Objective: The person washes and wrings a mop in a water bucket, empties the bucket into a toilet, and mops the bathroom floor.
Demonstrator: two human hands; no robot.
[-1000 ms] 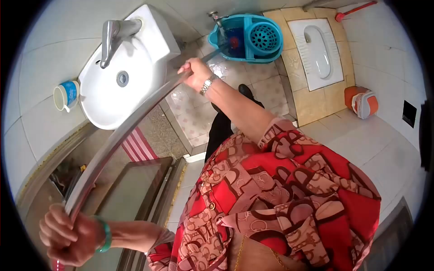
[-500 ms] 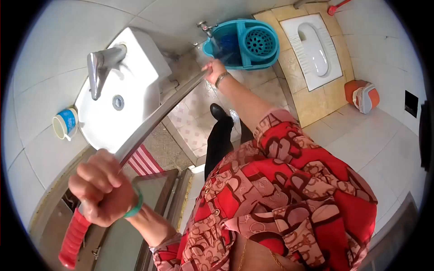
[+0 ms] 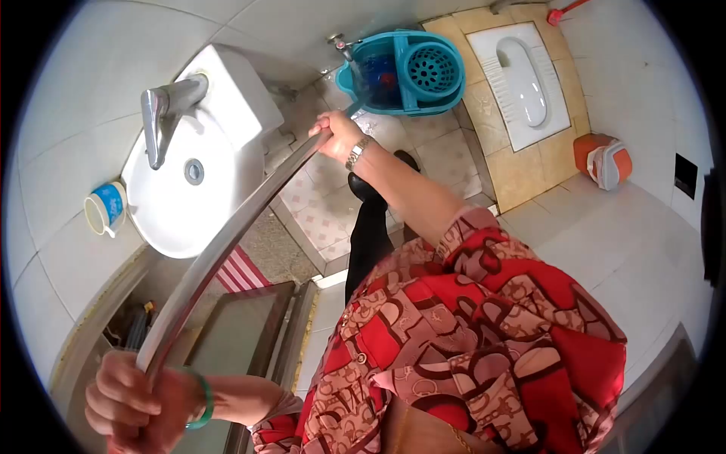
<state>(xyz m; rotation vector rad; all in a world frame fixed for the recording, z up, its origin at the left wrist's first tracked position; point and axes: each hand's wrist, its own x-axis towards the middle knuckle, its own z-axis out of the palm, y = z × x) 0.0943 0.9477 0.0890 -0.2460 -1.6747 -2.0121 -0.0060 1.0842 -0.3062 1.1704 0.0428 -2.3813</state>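
A long metal pole [image 3: 227,234] runs from the lower left up to a teal bucket [image 3: 412,108], where its far end goes down into the left compartment with blue water. My left hand [image 3: 136,401], with a green bangle on the wrist, is wrapped round the pole's near end at the lower left. Higher up, my right hand [image 3: 338,138], wearing a wristwatch, closes round the pole just below the bucket. Something red shows in the water. The perforated basket [image 3: 432,68] fills the bucket's right side. A tap [image 3: 338,44] stands over the bucket's left edge.
A white sink [image 3: 185,204] with a metal faucet [image 3: 170,102] stands at the left, beside a blue and white cup [image 3: 104,209]. A squat toilet [image 3: 522,91] is at the upper right. An orange and white bin [image 3: 607,162] sits on the right-hand floor. A striped cloth [image 3: 242,271] lies below the sink.
Since half a second ago, my left hand has moved down and left, and my right hand has drawn back from the bucket. The red thing shows in the water again.
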